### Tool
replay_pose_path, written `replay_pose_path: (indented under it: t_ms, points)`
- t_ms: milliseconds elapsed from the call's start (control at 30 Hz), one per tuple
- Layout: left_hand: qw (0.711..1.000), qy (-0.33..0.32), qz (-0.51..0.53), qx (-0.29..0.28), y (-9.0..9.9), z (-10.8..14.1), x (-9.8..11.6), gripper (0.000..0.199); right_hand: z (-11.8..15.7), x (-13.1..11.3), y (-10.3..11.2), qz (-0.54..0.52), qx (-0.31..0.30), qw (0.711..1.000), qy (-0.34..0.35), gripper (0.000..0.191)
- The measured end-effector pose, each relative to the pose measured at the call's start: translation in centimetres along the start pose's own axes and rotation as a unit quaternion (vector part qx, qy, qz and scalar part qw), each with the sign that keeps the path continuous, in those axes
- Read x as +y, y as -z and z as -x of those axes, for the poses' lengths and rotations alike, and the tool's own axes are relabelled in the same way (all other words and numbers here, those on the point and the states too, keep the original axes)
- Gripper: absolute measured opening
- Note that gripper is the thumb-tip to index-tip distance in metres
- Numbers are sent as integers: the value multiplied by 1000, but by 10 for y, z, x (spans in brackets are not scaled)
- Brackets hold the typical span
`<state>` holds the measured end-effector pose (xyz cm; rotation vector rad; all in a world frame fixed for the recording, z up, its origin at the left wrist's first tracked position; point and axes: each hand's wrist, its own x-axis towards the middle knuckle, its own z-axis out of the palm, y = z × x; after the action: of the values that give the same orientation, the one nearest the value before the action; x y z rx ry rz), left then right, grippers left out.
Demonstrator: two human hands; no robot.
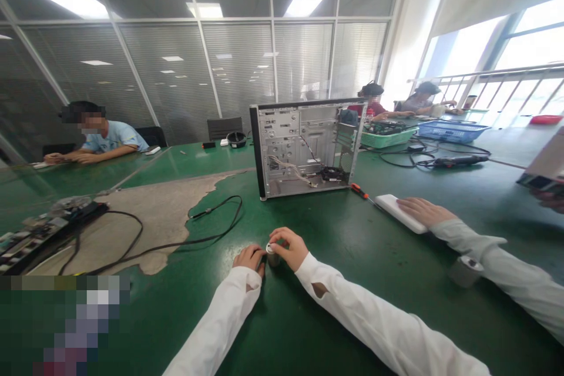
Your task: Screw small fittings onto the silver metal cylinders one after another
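Observation:
A small silvery metal cylinder with a pale top stands upright on the green table between my two hands. My left hand is bent around its left side, fingers and thumb against it. From the right, my right hand pinches at its top edge with thumb and forefinger. Whatever is between these fingertips is too small to make out. Behind my hands stands an open computer case, its side panel off. Wires and a black fan show inside it.
An orange-handled screwdriver lies by the case. At right, another hand rests on a white box, near a second metal cylinder. A black cable crosses the worn patch at left. Baskets and co-workers are farther back.

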<state>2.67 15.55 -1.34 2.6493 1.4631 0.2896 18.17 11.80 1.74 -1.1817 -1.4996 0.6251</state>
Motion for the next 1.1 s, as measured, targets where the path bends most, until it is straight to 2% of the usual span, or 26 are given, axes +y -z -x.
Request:
replay_pose_path:
  t_ms: [167, 267, 400, 467, 600, 733, 967, 1100]
  points:
    - [1000, -1, 2, 1, 0, 0, 0, 36, -2, -7, 5, -3, 19, 999, 25, 7]
    - [1000, -10, 4, -1, 0, 0, -2, 36, -6, -11, 13, -14, 47, 999, 16, 11]
    - [1000, -17, 8, -2, -2, -1, -6, 36, -8, 5, 25, 9, 71, 997, -2, 16]
    - [1000, -17, 9, -4, -3, -1, -7, 36, -5, 22, 29, 90, 43, 995, 15, 15]
    - [1000, -6, 3, -13, -1, -1, -5, 36, 0, 54, 31, 230, -65, 970, 52, 7]
    - [1000, 3, 0, -29, 2, -1, -2, 36, -4, 69, 35, 238, -92, 966, 49, 8]
    - [1000, 5, 6, -31, 4, -1, 0, 37, -13, 79, 60, 203, -156, 964, 67, 32]
    - [1000, 2, 6, -26, 5, 0, 1, 36, -13, 80, 67, 185, -170, 965, 70, 34]
